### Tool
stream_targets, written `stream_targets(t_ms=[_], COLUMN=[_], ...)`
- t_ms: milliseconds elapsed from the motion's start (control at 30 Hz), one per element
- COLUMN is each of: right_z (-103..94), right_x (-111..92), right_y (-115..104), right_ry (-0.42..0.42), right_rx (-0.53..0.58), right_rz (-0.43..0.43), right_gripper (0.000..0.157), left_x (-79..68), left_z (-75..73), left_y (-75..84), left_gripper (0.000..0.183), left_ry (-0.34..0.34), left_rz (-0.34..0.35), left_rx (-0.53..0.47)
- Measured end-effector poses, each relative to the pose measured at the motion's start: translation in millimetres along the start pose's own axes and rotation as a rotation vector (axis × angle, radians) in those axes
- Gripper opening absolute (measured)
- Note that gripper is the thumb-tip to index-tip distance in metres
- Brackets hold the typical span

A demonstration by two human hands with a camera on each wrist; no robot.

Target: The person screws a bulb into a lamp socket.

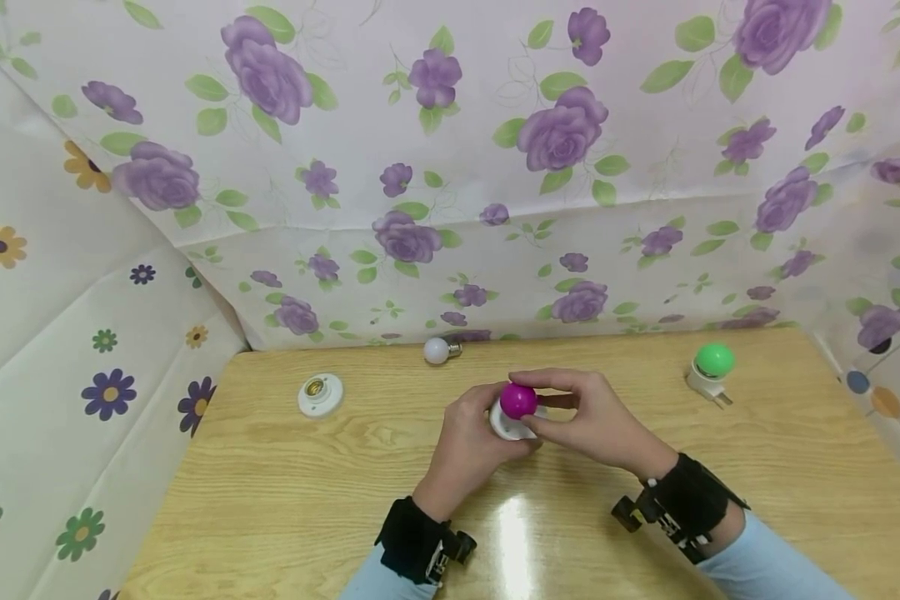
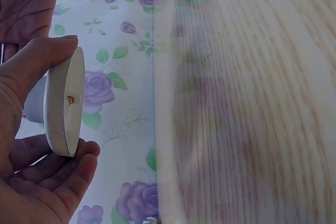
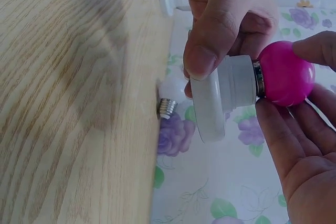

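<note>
My left hand (image 1: pixel 471 436) grips a round white lamp holder (image 3: pixel 209 109) by the rim of its base, thumb on one side and fingers on the other. A magenta light bulb (image 3: pixel 286 73) sits in the holder's mouth, with a thin band of its metal base showing at the collar. Around the bulb, the thumb and fingers of my right hand (image 1: pixel 591 417) pinch its globe. From the left wrist, the underside of the lamp holder (image 2: pixel 73 103) shows a small brass piece, while the bulb is mostly hidden behind it.
A white bulb (image 1: pixel 437 351) lies at the table's back edge. Back left is another white lamp holder (image 1: pixel 321 395), its socket unfilled. At the right, a green bulb (image 1: pixel 715 360) sits in a white plug-in socket (image 1: pixel 707 383). Flowered cloth (image 1: pixel 420 167) hangs behind the wooden table (image 1: pixel 270 517).
</note>
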State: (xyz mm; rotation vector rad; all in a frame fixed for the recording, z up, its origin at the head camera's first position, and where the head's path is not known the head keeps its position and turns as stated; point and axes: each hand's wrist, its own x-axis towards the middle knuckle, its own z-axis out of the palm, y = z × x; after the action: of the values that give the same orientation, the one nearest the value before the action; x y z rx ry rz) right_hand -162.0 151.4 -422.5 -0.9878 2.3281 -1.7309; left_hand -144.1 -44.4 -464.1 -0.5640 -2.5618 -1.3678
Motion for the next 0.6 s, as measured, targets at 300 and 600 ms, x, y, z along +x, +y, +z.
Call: stream_targets(t_ms=[300, 600], right_z=[0.6, 4.4], right_x=[-1, -3], right_y=[1, -20], right_ry=[0.041, 0.111], right_rx=[0.013, -0.017], right_rz=[0.022, 0.018], right_gripper=[0.046, 0.042], left_x=[0.2, -0.3], left_z=[-0.1, -0.3], left_y=[0.2, -0.4], left_gripper=[0.065, 0.064], left_ry=[-0.006, -0.007], left_rz=[-0.004, -0.005], left_rx=[0.003, 0.004])
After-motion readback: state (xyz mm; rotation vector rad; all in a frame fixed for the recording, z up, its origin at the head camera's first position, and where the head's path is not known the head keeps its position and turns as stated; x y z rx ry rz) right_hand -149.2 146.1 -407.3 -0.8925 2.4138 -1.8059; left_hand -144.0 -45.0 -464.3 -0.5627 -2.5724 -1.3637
